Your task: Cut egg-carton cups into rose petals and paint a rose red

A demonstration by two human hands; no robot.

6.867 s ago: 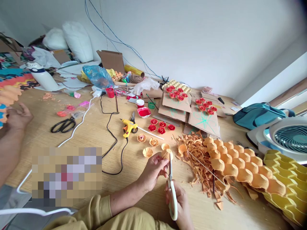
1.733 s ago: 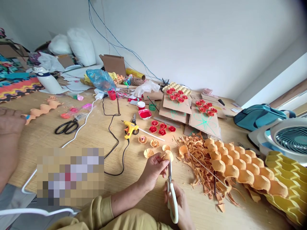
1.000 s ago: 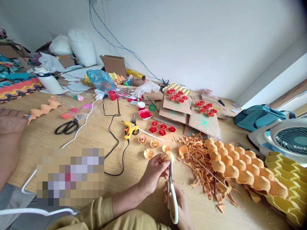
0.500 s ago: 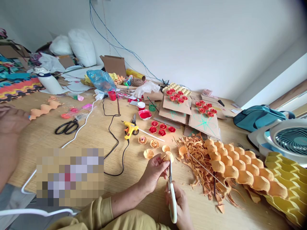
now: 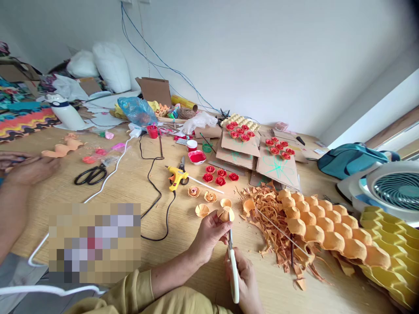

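My left hand (image 5: 209, 233) pinches a small orange egg-carton cup (image 5: 225, 214) just above the wooden floor. White-handled scissors (image 5: 232, 267) are gripped in my right hand (image 5: 246, 283), and their blades point up at the cup's lower edge. Three cut orange cups and paper roses (image 5: 203, 201) lie just beyond my left hand. A heap of orange carton scraps (image 5: 271, 222) sits to the right of the cup.
An orange egg tray (image 5: 327, 231) and a yellow one (image 5: 389, 244) lie at right, near a fan (image 5: 389, 187). A yellow glue gun (image 5: 176, 176), red roses (image 5: 219, 175), cardboard sheets (image 5: 258, 157) and black scissors (image 5: 88, 175) lie ahead. Another person's hand (image 5: 31, 170) works at left.
The scissors have drawn back a little toward me, with the blades now below the cup. The other person's hand at left has shifted right and lower. The cup stays in my left hand.
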